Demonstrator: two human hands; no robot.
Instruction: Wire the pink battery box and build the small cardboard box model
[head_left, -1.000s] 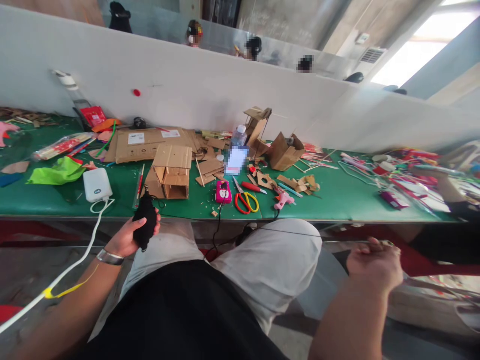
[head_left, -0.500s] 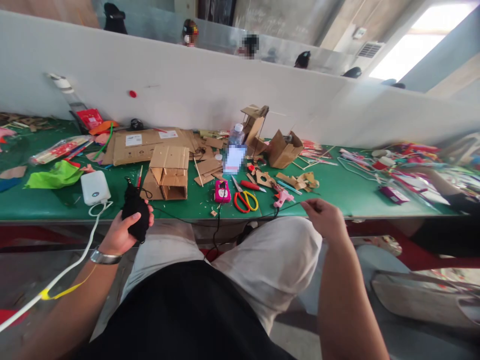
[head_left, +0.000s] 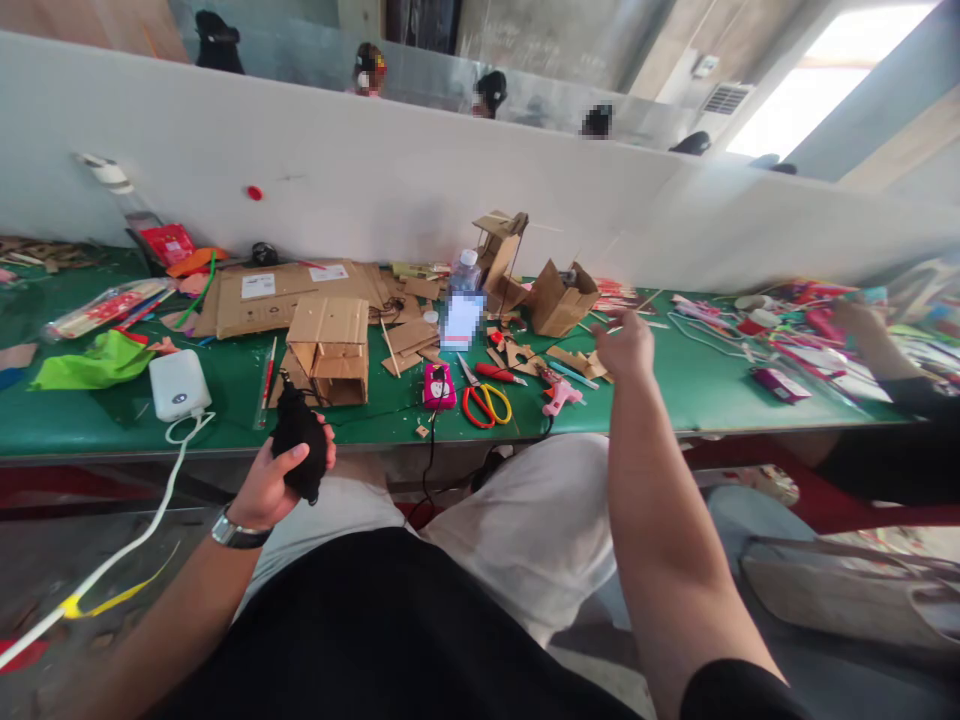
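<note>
My left hand (head_left: 281,475) is wrapped round a bundle of black yarn (head_left: 300,445), held over my lap at the table's front edge. A narrow tip sticks up from the top of the bundle. My right hand (head_left: 628,345) reaches out over the table, fingers pinched together, apparently on the yarn's thin strand, which is hard to make out here. Below and left of that hand lies a pink glue gun (head_left: 561,398). Scissors (head_left: 486,405) with red and yellow handles lie further left. A cardboard box model (head_left: 330,350) stands just beyond the bundle.
A white power bank (head_left: 178,385) with a white cable lies at the left. Behind stand a bottle (head_left: 466,268), a lit phone (head_left: 461,320) and a brown paper bag (head_left: 564,300). A pink box (head_left: 439,387) sits mid-table. Another person's arm (head_left: 874,345) reaches in at the right.
My right hand has moved forward and slightly left, away from my knee and over the table. My left hand has shifted right and a little lower with the yarn bundle.
</note>
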